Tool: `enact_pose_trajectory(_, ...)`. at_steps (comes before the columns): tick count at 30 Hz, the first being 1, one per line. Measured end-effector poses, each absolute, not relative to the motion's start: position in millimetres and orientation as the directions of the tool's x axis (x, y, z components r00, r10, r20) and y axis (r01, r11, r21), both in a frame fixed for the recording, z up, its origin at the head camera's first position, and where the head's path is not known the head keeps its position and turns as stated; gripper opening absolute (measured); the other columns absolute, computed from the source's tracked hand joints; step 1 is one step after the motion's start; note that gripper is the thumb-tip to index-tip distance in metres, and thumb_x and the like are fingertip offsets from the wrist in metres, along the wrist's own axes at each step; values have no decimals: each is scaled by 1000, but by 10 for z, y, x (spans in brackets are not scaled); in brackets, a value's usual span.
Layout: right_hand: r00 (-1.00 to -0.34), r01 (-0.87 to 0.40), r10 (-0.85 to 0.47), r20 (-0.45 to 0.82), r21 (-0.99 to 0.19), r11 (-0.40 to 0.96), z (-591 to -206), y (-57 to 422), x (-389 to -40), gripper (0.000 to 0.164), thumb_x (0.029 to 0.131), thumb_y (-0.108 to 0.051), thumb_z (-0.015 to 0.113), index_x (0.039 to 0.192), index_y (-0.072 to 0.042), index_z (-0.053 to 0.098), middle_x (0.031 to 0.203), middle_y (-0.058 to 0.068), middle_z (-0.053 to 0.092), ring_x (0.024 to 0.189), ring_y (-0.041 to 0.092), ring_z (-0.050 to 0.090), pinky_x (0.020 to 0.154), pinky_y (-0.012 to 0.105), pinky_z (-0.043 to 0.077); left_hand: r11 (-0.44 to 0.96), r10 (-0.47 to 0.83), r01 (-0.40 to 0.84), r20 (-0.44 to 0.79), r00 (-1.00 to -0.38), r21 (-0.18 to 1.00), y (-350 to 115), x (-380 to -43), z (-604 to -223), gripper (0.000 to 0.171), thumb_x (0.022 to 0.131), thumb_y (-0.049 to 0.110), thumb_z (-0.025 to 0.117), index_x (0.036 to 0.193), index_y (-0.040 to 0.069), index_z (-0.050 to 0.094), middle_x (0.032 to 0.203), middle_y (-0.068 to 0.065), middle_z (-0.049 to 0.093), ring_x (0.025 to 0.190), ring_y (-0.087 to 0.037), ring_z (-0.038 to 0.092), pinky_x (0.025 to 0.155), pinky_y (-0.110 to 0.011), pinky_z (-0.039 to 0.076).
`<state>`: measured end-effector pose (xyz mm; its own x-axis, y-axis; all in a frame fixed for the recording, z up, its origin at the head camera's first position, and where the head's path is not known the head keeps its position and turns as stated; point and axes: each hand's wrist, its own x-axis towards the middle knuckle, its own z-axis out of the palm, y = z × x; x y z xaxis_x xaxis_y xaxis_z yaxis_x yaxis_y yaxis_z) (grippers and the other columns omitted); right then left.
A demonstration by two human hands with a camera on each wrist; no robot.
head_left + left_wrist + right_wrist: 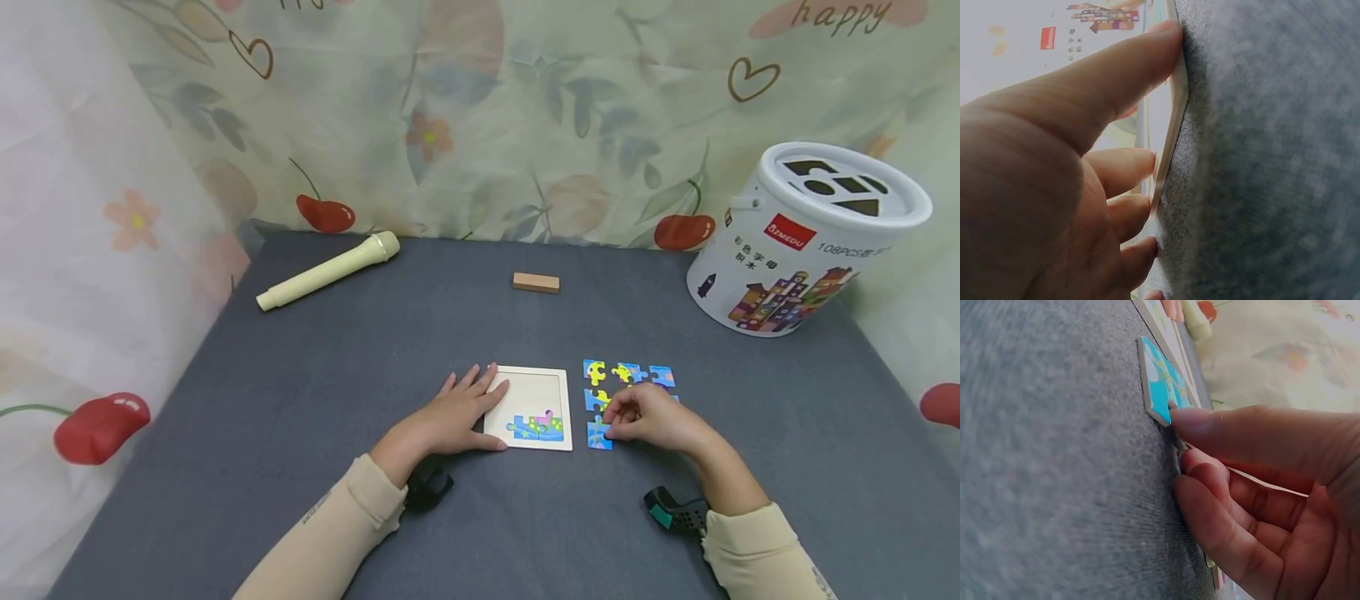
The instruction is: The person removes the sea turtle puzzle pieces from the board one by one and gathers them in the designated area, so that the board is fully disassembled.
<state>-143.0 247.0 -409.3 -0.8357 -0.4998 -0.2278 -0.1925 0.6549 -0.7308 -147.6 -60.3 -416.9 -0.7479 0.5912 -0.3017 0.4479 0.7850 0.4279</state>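
Observation:
My left hand (457, 414) lies over the left edge of a square white puzzle tray (527, 372), fingers spread and straight, the thumb at its lower left corner. Joined jigsaw pieces (537, 427) in blue, green and pink lie in the tray's lower right part. To the right of the tray, my right hand (654, 417) pinches the right edge of a blue puzzle piece (597, 435) with thumb and curled fingers. In the right wrist view the thumb touches this blue piece (1163, 381) at one corner; the fingertips' contact is partly hidden.
Several loose yellow and blue pieces (594, 372) lie beyond and partly under the right hand. A brown wooden block (536, 283) and a cream toy microphone (330, 272) lie farther back. A large white bucket (795, 250) with shape holes in its lid stands at the back right.

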Motion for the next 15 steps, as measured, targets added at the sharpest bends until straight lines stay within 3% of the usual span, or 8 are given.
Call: enact_pose_trajectory(15,-854,-203,-470,-222,-690,695,-4092,2455,-1420,8,81,-10,71,85,-3,66,69,-1,58,61,5,47,54,20,42,787,591,451,-304,-747,422,-589,-1486,-4173,85,83,54,61,150,20,20,158,-4,5,146,-27,1,116,-51,4)
